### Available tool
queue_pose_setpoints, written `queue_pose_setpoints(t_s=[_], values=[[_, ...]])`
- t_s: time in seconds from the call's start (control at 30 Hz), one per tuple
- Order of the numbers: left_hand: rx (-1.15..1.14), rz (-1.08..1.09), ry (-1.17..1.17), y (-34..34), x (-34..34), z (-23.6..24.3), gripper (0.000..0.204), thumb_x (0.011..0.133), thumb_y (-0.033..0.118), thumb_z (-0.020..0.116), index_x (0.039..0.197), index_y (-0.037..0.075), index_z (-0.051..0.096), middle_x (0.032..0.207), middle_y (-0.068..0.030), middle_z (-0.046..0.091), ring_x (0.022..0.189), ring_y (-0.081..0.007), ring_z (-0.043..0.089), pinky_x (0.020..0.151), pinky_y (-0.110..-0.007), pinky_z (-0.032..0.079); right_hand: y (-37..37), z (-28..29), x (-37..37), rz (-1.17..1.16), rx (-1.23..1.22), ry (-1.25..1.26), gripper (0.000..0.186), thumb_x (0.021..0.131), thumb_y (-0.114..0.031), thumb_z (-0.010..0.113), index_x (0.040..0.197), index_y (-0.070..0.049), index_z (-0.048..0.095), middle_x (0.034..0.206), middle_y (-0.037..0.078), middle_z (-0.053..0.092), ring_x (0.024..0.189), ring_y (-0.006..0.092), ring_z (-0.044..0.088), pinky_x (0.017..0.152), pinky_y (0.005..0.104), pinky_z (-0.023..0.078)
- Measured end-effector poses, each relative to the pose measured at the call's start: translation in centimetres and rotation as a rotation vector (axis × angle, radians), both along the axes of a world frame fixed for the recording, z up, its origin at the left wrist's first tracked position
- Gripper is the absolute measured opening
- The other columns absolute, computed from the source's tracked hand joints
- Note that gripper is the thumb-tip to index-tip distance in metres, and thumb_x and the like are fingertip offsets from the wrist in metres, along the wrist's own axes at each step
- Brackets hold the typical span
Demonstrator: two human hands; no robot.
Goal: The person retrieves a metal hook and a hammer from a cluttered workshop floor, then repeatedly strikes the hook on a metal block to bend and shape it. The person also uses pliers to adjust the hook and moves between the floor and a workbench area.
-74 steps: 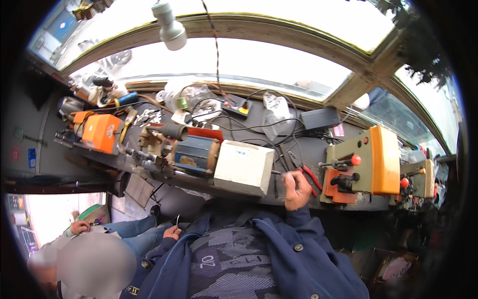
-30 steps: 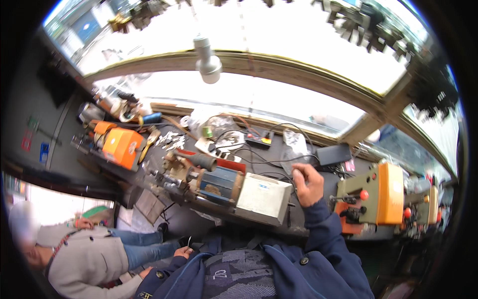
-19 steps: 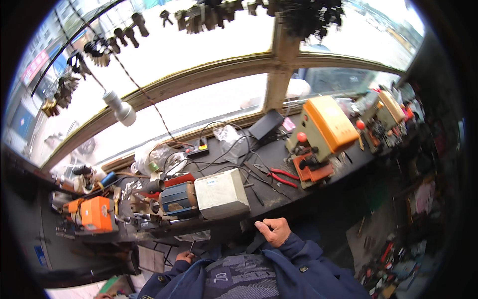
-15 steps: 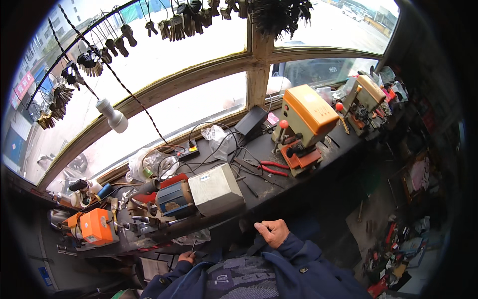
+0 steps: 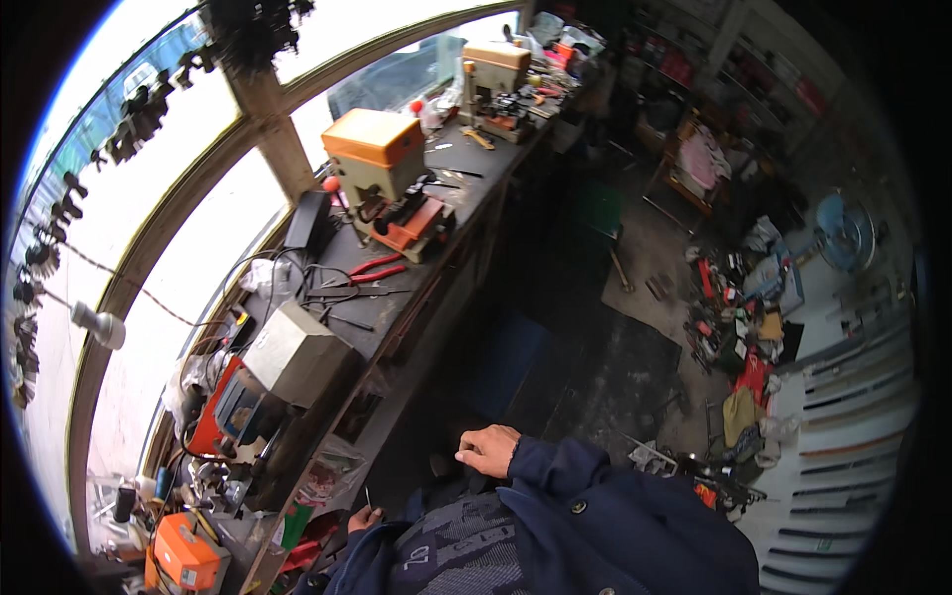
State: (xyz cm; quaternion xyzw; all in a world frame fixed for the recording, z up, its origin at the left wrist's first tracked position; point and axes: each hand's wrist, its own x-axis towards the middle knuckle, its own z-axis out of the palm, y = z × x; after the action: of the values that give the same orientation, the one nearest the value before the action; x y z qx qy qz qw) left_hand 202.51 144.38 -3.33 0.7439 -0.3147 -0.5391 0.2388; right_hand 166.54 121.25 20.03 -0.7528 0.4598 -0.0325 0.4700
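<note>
My right hand (image 5: 485,449) is raised just above my dark jacket, away from the bench, with fingers curled; whatever it may hold is hidden. My left hand (image 5: 364,519) is lower down beside my jacket, closed on a thin metal piece (image 5: 368,498) that sticks upward. To my left runs the dark workbench (image 5: 387,327), carrying a white-housed motor machine (image 5: 290,347), red-handled pliers (image 5: 375,268), an orange-topped key machine (image 5: 374,146), another machine (image 5: 496,69) farther along, and a small orange machine (image 5: 186,555) at the near end.
Keys (image 5: 134,119) and a white bulb holder (image 5: 99,325) hang before the window. A dark mat (image 5: 615,377) lies on the floor. Tools and boxes (image 5: 734,327) are piled at the right, beside a blue fan (image 5: 841,228) and a cluttered chair (image 5: 699,164).
My view has swung right along the bench, showing more floor and clutter. My right hand has dropped from the bench to my body. The seated person seen earlier is out of view.
</note>
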Motion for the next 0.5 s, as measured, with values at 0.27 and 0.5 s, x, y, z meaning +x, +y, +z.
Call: queue_pose_setpoints(t_s=[0.27,0.5], values=[[-0.257,-0.325,-0.138,-11.9,-8.0,8.1,0.019,0.098,0.023,0.065,0.111,0.013,0.075,0.069,-0.0031,0.061,0.066,-0.0082,0.057,0.062,-0.028,0.047,2.9,-0.1,-6.7,-0.231,-0.022,-0.159,0.031,0.095,-0.033,0.06,0.103,-0.006,0.072,0.094,0.014,0.075,0.091,0.0337,0.071,0.086,0.0426,0.054],[-0.611,-0.792,-0.185,-21.0,-28.4,19.1,0.019,0.096,0.009,0.066,0.114,0.009,0.073,0.093,-0.0132,0.074,0.087,-0.0187,0.074,0.077,-0.029,0.053,4.6,-0.6,-19.7,-0.637,0.217,-0.499,0.034,0.099,-0.031,0.065,0.115,-0.002,0.069,0.089,0.008,0.071,0.075,0.0162,0.066,0.071,0.0316,0.053]])
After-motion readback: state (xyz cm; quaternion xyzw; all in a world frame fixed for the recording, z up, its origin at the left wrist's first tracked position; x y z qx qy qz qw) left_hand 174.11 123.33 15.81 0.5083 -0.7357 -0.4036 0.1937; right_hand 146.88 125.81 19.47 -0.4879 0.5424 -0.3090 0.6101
